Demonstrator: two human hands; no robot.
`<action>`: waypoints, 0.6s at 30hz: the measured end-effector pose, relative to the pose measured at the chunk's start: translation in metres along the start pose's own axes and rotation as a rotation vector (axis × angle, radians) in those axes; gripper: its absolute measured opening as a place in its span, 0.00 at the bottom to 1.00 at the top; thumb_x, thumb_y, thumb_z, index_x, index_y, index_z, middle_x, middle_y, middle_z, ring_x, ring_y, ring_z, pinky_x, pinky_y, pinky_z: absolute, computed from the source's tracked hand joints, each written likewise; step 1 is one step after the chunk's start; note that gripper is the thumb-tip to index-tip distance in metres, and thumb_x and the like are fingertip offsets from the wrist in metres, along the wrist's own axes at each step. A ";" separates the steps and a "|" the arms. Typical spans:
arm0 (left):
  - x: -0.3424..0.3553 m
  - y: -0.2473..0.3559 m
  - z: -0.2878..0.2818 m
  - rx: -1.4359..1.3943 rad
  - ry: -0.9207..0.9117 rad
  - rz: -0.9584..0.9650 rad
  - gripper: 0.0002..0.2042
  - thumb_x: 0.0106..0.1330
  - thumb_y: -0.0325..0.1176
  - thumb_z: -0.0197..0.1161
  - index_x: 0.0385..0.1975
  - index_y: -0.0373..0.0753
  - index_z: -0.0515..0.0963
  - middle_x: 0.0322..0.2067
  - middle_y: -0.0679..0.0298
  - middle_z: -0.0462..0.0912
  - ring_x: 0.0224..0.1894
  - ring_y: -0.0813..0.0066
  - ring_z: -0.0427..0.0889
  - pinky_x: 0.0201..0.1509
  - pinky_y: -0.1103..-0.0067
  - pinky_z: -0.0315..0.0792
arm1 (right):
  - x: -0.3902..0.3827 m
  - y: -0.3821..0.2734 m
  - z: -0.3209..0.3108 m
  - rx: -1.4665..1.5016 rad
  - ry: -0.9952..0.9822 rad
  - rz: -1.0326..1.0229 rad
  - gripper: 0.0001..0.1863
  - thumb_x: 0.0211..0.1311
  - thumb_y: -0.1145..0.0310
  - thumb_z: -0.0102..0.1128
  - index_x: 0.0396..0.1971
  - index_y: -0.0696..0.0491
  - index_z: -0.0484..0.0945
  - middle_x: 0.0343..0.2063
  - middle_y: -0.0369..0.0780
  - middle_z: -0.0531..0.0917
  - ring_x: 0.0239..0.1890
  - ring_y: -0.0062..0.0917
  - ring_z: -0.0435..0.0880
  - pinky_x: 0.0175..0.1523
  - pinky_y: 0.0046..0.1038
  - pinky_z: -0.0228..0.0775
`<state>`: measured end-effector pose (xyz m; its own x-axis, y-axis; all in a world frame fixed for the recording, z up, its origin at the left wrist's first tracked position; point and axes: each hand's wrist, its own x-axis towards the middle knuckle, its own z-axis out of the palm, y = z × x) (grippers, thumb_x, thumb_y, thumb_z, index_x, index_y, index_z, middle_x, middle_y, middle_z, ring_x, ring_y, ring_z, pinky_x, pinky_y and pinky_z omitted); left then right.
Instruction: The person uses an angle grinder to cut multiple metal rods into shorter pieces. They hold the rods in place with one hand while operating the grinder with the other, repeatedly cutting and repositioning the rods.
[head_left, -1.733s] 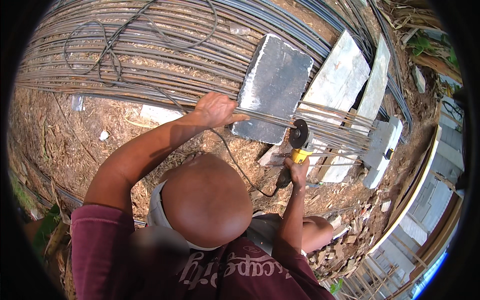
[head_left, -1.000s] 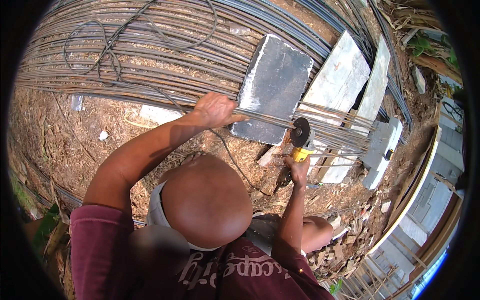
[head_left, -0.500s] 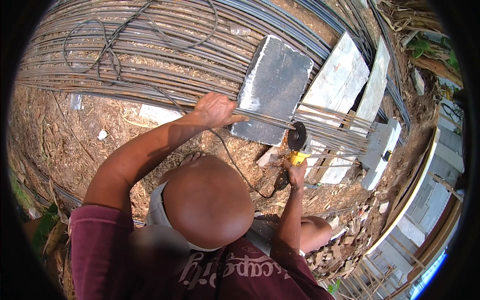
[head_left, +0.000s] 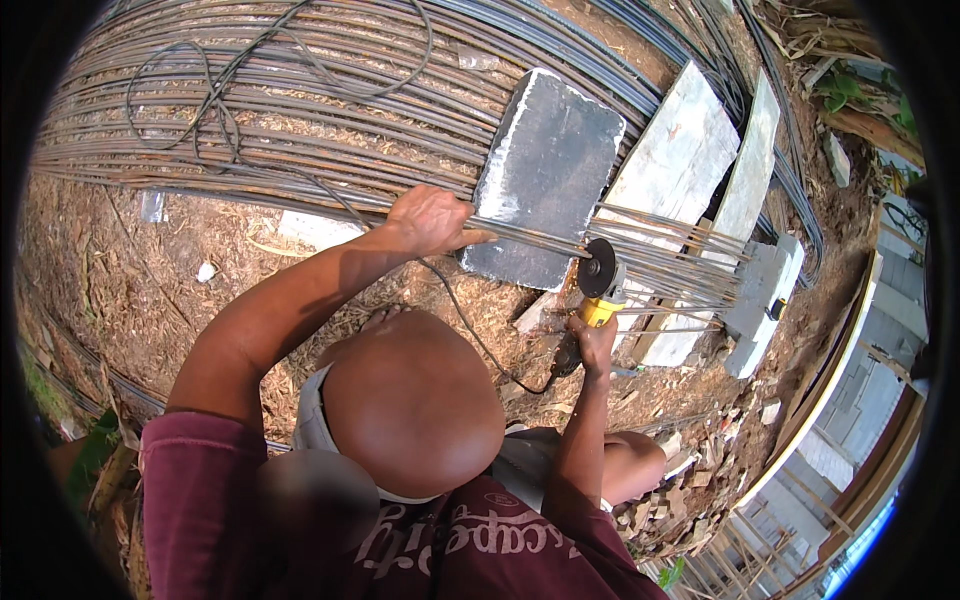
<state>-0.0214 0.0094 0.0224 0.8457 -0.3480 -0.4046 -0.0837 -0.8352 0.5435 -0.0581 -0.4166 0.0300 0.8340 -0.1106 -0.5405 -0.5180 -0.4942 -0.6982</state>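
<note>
My left hand [head_left: 432, 219] is wrapped round thin steel rods [head_left: 530, 238] that run across a dark slab with white edges [head_left: 560, 150]. In my right hand [head_left: 594, 342] is a yellow angle grinder [head_left: 600, 310], gripped by its body. Its dark round disc [head_left: 598, 266] stands at the rods, just beyond the slab's right edge. A few orange sparks show below the disc. From the grinder's rear a black cord [head_left: 470, 335] curves back to the left.
Many long rods [head_left: 300, 110] lie across the ground at the upper left. Pale boards [head_left: 676, 150] lie right of the slab. Cut rods reach a grey block [head_left: 765, 290]. Broken rubble [head_left: 690, 490] and a block wall [head_left: 850, 400] are at the lower right.
The grinder and my right hand have shifted very slightly, the disc a touch to the right and upward. Fewer sparks show. My left hand keeps its grip on the rods.
</note>
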 end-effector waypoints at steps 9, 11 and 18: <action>0.000 0.001 -0.005 -0.004 -0.015 0.005 0.42 0.75 0.75 0.47 0.44 0.36 0.88 0.25 0.45 0.88 0.35 0.48 0.91 0.44 0.56 0.84 | -0.008 0.008 0.001 0.115 0.030 -0.094 0.21 0.52 0.81 0.73 0.47 0.56 0.78 0.32 0.32 0.83 0.31 0.21 0.82 0.37 0.26 0.76; -0.001 0.001 -0.005 -0.003 -0.018 0.009 0.42 0.75 0.76 0.47 0.44 0.36 0.88 0.25 0.45 0.88 0.35 0.47 0.92 0.44 0.56 0.84 | -0.006 0.008 0.001 -0.038 0.072 -0.051 0.25 0.51 0.82 0.74 0.51 0.56 0.78 0.34 0.32 0.82 0.33 0.20 0.81 0.39 0.26 0.76; -0.001 0.002 -0.004 -0.006 -0.012 0.009 0.42 0.75 0.76 0.47 0.42 0.35 0.88 0.23 0.46 0.87 0.32 0.48 0.91 0.43 0.56 0.84 | 0.001 -0.001 -0.001 -0.016 0.011 0.013 0.24 0.51 0.84 0.74 0.49 0.56 0.78 0.34 0.34 0.83 0.32 0.20 0.81 0.35 0.26 0.75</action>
<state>-0.0199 0.0098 0.0269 0.8387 -0.3603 -0.4084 -0.0880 -0.8296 0.5514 -0.0563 -0.4170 0.0308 0.8295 -0.1268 -0.5440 -0.5258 -0.5060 -0.6838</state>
